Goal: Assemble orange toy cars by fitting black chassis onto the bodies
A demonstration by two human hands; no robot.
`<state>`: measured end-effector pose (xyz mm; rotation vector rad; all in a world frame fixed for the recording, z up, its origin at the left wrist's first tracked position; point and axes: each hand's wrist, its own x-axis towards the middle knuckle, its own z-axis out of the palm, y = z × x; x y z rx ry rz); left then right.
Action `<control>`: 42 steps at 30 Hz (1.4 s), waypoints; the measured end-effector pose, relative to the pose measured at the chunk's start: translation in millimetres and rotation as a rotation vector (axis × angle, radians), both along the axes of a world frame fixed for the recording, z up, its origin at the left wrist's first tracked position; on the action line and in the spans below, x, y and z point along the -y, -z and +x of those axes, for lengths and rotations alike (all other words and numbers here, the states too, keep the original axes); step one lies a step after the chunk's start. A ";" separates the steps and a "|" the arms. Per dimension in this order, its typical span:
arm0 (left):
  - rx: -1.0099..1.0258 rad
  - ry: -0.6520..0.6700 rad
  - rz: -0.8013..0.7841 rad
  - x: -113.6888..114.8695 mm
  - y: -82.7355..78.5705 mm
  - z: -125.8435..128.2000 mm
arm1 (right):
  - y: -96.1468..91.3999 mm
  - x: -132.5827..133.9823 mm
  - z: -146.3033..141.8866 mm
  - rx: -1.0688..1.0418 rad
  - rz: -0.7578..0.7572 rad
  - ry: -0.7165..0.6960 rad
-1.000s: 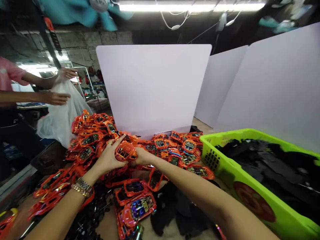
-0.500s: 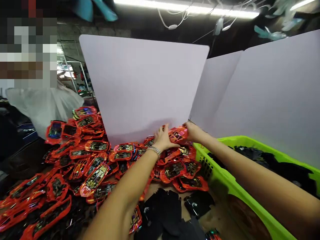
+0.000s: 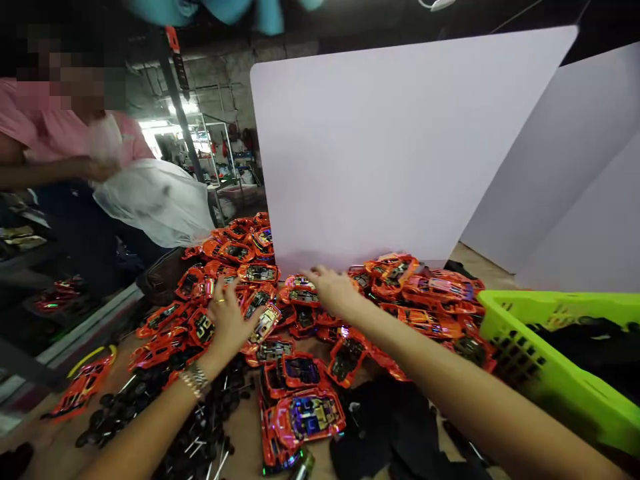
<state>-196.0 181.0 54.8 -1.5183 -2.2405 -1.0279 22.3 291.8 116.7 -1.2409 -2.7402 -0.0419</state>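
Left hand point(image 3: 230, 327) and right hand point(image 3: 334, 291) over red toy cars point(image 3: 393, 273)

I have the toy cars heaped from 9 down round to 4 o'clock, at the foot of a white board point(image 3: 400, 153) at 1 o'clock. Left hand at 8 o'clock: thumb and fingers apart, a car with a pale gold inside point(image 3: 265, 323) just beside the thumb; bracelet point(image 3: 194, 380) on that wrist. Right hand at 6, just below centre: fingers stretched apart (blurred; I can't tell whether they touch the cars beneath). Black wheels point(image 3: 140, 393) at 7, black sheets point(image 3: 383, 427) at 5, lime basket point(image 3: 575, 417) holding dark pieces point(image 3: 595, 340) at 4. Co-worker in pink point(image 3: 57, 143) at 10, with a pale bag point(image 3: 160, 207).
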 end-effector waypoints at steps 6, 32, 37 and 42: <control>0.439 -0.318 -0.109 7.1 -9.2 -139.3 | 49.4 -6.0 -111.4 -0.298 -0.397 -0.100; 0.472 0.548 -0.217 -40.6 -9.5 -47.4 | 76.7 -41.9 -123.6 -0.568 -0.732 -0.140; 0.425 0.549 -0.101 -47.6 -19.7 5.4 | 57.3 -44.2 -68.0 -0.705 -0.609 -0.285; 0.477 0.694 0.013 -81.4 -37.5 81.8 | 20.2 -63.5 26.9 -0.685 -0.426 -0.283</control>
